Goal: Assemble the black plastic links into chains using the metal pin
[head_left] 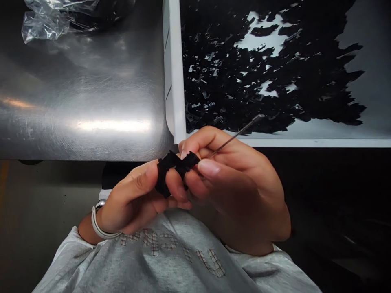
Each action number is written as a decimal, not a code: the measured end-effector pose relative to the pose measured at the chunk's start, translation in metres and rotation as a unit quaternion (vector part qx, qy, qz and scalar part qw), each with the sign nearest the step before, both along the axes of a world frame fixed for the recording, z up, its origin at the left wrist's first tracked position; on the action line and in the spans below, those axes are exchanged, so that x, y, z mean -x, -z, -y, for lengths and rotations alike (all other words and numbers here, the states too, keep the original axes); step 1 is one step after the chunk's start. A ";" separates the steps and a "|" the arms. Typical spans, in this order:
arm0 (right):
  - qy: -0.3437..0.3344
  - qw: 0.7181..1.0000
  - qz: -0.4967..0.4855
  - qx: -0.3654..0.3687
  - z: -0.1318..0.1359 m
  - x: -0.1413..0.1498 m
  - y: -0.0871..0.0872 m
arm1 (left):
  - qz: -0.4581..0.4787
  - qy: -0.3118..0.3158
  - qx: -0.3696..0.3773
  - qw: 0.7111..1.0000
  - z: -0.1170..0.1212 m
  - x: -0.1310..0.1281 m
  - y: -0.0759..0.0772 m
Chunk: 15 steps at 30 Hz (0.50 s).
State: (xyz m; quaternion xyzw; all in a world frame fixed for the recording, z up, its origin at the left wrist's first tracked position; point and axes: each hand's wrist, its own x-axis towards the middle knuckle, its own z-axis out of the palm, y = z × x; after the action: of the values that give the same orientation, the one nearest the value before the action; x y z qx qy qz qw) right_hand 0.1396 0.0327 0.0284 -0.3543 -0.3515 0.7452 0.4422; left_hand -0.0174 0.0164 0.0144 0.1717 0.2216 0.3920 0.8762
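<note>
Close to my body, both hands meet around a small black part with jagged edges (166, 165). My left hand (137, 193) grips it between thumb and fingers, palm turned up. My right hand (235, 183) is closed at the part's right end and holds a thin metal rod (236, 136) that slants up and to the right. The rod's lower end is hidden among the fingers, so I cannot tell whether it touches the black part.
A white tray (175, 73) holding many black pieces (320, 81) lies ahead on the right. On the left is a scratched metal tabletop (91, 89), with a clear plastic bag (45, 26) at its far end. The tabletop's front edge runs just ahead of my hands.
</note>
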 end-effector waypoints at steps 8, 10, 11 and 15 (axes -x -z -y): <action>0.003 1.000 0.012 0.022 0.004 0.001 -0.006 | 0.029 -0.010 -0.003 1.000 0.008 0.002 -0.001; -0.016 1.000 0.001 0.025 0.003 -0.001 -0.006 | 0.033 -0.007 -0.002 0.999 0.009 0.003 -0.001; -0.026 0.999 -0.004 0.022 0.003 -0.003 -0.006 | 0.038 -0.006 -0.001 0.999 0.010 0.004 -0.001; -0.034 0.999 -0.016 0.004 0.007 -0.007 -0.004 | 0.062 0.001 0.009 0.998 0.014 0.006 -0.001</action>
State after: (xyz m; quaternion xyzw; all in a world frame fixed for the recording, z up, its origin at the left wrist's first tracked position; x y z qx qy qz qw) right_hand 0.1471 0.0256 0.0323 -0.3321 -0.3531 0.7668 0.4207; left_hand -0.0234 0.0024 0.0159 0.1392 0.1699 0.3989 0.8903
